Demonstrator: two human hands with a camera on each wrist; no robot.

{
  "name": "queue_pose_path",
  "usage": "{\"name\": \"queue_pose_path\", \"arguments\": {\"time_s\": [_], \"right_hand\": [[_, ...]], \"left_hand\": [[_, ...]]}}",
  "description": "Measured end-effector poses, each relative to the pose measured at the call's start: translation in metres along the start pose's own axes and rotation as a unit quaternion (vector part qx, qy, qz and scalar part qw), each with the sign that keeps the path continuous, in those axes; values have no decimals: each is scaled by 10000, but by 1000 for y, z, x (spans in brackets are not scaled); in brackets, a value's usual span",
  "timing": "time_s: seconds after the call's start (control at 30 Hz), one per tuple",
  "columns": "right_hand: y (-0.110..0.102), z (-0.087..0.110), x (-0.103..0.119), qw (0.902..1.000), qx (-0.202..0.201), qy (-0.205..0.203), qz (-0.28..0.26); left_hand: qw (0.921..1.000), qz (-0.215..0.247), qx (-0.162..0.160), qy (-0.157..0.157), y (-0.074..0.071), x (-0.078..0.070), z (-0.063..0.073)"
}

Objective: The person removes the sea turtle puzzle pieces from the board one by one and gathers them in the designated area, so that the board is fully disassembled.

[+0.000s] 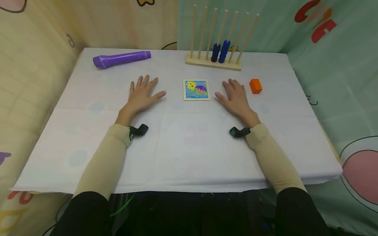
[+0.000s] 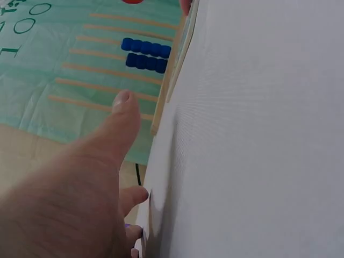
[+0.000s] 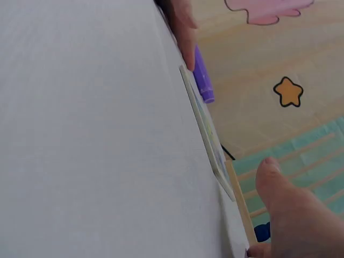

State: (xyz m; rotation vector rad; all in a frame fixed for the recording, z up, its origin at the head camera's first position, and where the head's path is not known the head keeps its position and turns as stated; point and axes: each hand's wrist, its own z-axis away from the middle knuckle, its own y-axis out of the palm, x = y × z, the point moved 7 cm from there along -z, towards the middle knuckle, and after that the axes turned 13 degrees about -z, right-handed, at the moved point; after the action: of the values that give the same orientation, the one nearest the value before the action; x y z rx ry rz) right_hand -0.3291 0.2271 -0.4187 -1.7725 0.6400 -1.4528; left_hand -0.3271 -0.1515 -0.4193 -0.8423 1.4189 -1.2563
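Note:
My left hand (image 1: 141, 96) rests on the white tabletop with its fingers spread and holds nothing. To the right of its thumb lies a square picture puzzle (image 1: 196, 90) showing a yellow and purple turtle. On the puzzle's other side my right hand (image 1: 236, 99) lies flat, fingers extended, also holding nothing. An orange block (image 1: 255, 86) sits just right of the right fingertips. In the left wrist view the left thumb (image 2: 124, 105) stands out toward the pegs. The right wrist view shows the puzzle (image 3: 207, 129) edge-on beyond the right thumb (image 3: 269, 174).
A wooden peg rack (image 1: 213, 62) stands at the back of the table (image 1: 189, 147), with dark blue beads (image 1: 224, 51) stacked on two of its several pegs. A purple toy microphone (image 1: 122, 59) lies at the back left. Printed curtains (image 1: 330, 82) hang around the table.

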Motion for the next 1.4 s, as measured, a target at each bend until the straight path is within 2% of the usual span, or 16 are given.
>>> {"name": "queue_pose_path", "arguments": {"time_s": [0.13, 0.23, 0.47, 0.6, 0.67, 0.8, 0.97, 1.17, 1.4], "right_hand": [[12, -9, 9, 9990, 393, 196, -28], [20, -21, 20, 9981, 442, 320, -289], [49, -55, 58, 9958, 581, 132, -698], [60, -67, 73, 9950, 471, -1, -881], [63, -69, 77, 9950, 352, -208, -911], [67, -66, 84, 9950, 152, -802, -582], [70, -56, 94, 9924, 23, -1206, -251], [70, -37, 99, 9930, -329, -1020, -489], [64, -26, 106, 9916, -965, -811, -275]], "left_hand": [[9992, 83, 378, 5, 2, -6, -8], [9990, 155, 427, 28, 3, -14, -17], [9998, 153, 129, 12, 10, -34, -37], [9998, -25, -75, 166, 13, -49, -43], [9994, -93, -105, 314, 15, -59, -43], [9975, -214, -97, 669, 20, -77, -40], [9955, -376, -131, 860, 20, -83, -36], [9941, -325, -192, 1018, 23, -89, -28], [9920, -201, -235, 1221, 26, -101, -16]]}}
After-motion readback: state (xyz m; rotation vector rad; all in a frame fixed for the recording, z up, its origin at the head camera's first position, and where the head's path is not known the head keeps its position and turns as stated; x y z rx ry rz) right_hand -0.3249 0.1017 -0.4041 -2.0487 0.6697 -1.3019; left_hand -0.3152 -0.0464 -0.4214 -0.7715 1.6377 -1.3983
